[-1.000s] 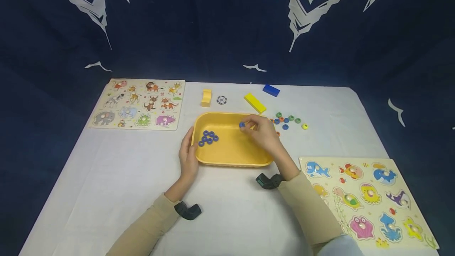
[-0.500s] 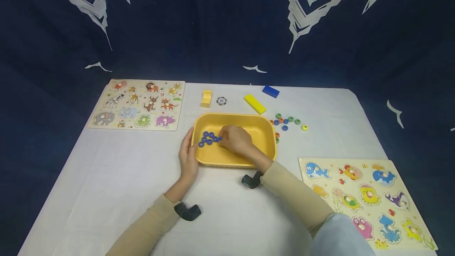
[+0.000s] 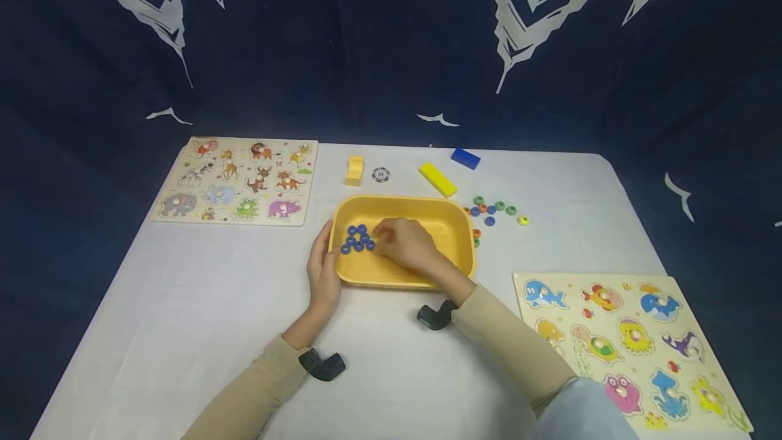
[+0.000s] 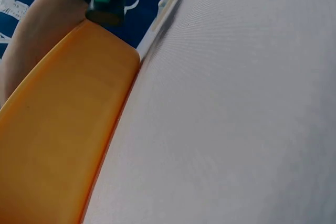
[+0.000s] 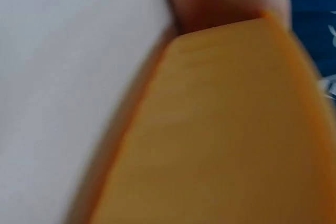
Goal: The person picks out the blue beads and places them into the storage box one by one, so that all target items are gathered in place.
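Nearest you, to the right, lay the sea animal board (image 3: 631,304). Your left hand (image 3: 324,276) gripped the left side of the yellow tray (image 3: 365,269). Your right hand (image 3: 406,243) was over the tray, fingers bent, but I couldn't tell if they pinched anything. Blue beads (image 3: 359,246) lay in the tray's left part, just beside those fingers. Loose beads (image 3: 491,210) lay outside it, to the right. Farther back sat a yellow block (image 3: 438,180) and a blue block (image 3: 466,158).

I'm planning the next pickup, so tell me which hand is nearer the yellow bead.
Right. The right hand is in the tray, left of the yellow bead; the left hand is farther left, against the tray's left end.
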A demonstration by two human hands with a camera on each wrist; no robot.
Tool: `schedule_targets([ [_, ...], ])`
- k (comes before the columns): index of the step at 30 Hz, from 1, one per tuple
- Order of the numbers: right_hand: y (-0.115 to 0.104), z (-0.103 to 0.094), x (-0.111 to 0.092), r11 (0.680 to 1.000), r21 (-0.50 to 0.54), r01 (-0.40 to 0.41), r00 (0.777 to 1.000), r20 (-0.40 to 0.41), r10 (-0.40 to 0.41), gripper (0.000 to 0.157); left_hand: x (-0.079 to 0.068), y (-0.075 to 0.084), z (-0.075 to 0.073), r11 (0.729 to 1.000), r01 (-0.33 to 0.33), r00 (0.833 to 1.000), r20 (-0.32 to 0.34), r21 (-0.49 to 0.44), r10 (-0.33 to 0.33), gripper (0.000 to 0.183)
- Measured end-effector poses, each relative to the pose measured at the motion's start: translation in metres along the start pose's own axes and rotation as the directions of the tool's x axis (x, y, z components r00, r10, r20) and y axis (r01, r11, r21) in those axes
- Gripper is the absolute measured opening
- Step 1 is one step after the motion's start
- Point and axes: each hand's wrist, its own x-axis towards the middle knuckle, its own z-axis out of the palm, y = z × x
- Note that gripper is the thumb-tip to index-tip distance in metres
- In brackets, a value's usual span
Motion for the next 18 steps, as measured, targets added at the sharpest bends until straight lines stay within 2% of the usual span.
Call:
schedule_targets([
  [4,0.006,-0.018,-0.014,0.990,0.090,0.105,0.986,-0.139,-0.092,0.028,-0.002,0.012,0.001,1.000,0.013,1.000,0.005,0.014,-0.013,0.049],
  [7,0.015,-0.036,-0.026,0.978,0.105,0.181,0.948,-0.285,-0.145,0.030,-0.001,0.012,0.001,1.000,0.017,1.000,0.008,0.013,-0.017,0.049],
  [10,0.030,-0.051,-0.036,0.968,0.104,0.226,0.895,-0.415,-0.164,0.031,-0.002,0.012,0.001,1.000,0.019,1.000,0.010,0.012,-0.019,0.049],
  [13,0.050,-0.064,-0.042,0.968,0.126,0.216,0.849,-0.514,-0.122,0.031,-0.002,0.012,0.001,1.000,0.016,1.000,0.014,0.008,-0.016,0.049],
  [16,0.093,-0.068,-0.036,0.967,0.167,0.194,0.785,-0.617,-0.051,0.034,-0.002,0.012,0.001,1.000,0.010,1.000,0.016,0.008,-0.011,0.049],
  [18,0.133,-0.067,-0.026,0.971,0.169,0.168,0.735,-0.678,-0.010,0.037,-0.002,0.012,0.001,1.000,0.013,1.000,0.015,0.013,-0.013,0.049],
])
